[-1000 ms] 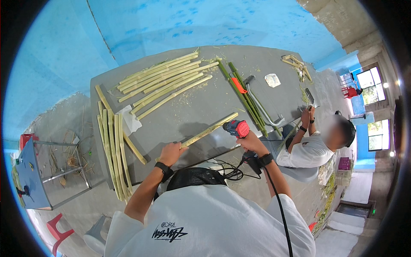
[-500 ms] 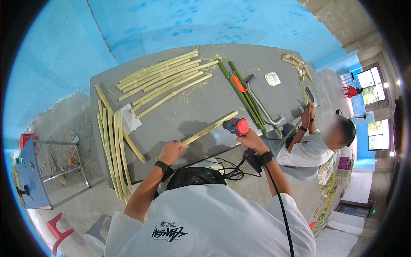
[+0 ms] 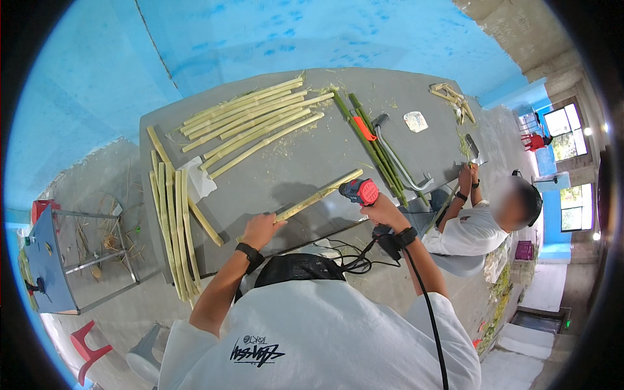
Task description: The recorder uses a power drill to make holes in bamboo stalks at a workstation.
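My left hand (image 3: 261, 230) is closed around the near end of a pale peeled bamboo pole (image 3: 318, 195), which slants away to the right over the table's front part. In my right hand (image 3: 385, 214) is a red and black cordless drill (image 3: 359, 192), its front end close to the far part of that pole. Whether the drill's tip touches the bamboo cannot be made out. Its lower body (image 3: 386, 242) hangs below my hand, near my wristband.
On the grey table (image 3: 273, 162) lie several peeled poles (image 3: 253, 117), more poles (image 3: 174, 221) at the left edge, green bamboo (image 3: 370, 146), a hacksaw (image 3: 398, 159) and a white paper scrap (image 3: 415, 121). A co-worker (image 3: 481, 224) sits at the right. Black cables (image 3: 354, 257) hang near my waist.
My hands, the pole and the drill hold nearly the same place. The view has shifted very slightly, and the co-worker's hands have moved a little.
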`<state>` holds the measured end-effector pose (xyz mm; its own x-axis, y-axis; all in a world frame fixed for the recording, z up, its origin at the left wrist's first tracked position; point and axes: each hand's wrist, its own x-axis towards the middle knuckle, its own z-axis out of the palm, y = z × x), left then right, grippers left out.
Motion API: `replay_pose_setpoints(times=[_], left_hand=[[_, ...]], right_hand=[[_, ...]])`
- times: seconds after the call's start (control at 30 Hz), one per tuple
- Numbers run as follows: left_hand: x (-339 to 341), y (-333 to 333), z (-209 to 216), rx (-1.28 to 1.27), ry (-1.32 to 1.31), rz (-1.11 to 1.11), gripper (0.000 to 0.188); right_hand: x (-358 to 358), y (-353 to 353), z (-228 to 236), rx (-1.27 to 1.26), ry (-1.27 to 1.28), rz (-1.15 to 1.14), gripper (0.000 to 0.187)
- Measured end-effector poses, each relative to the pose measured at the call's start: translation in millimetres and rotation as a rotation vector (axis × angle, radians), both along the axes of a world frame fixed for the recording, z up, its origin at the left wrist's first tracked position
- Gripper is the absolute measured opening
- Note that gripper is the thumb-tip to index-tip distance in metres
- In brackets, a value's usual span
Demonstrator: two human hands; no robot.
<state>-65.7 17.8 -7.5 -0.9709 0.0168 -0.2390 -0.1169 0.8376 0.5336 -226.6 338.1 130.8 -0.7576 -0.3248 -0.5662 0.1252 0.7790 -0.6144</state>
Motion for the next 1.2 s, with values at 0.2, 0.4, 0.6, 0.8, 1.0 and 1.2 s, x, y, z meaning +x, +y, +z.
replay_pose_setpoints(times=[0.2,0.4,0.6,0.8,1.0,1.2], left_hand=[[1,1,0,0.002,-0.009,0.0,0.048],[0,2,-2,0.009,0.002,0.005,0.048],[0,1,-4,0.0,0.003,0.0,0.047],[-1,1,-3,-0.006,0.014,0.006,0.047],[1,-2,-2,0.034,-0.016,0.019,0.051],[-2,-1,-8,0.076,-0.014,0.007,0.049]], right_hand=[[-1,1,-3,0.029,-0.031,-0.013,0.025],[2,9,-10,-0.05,-0.048,-0.04,0.025],[4,7,-10,-0.031,0.0,-0.023,0.025],[1,9,-9,-0.002,0.028,0.02,0.027],[-3,14,-12,-0.027,-0.006,0.025,0.027],[-8,19,-15,-0.034,0.054,0.063,0.024]])
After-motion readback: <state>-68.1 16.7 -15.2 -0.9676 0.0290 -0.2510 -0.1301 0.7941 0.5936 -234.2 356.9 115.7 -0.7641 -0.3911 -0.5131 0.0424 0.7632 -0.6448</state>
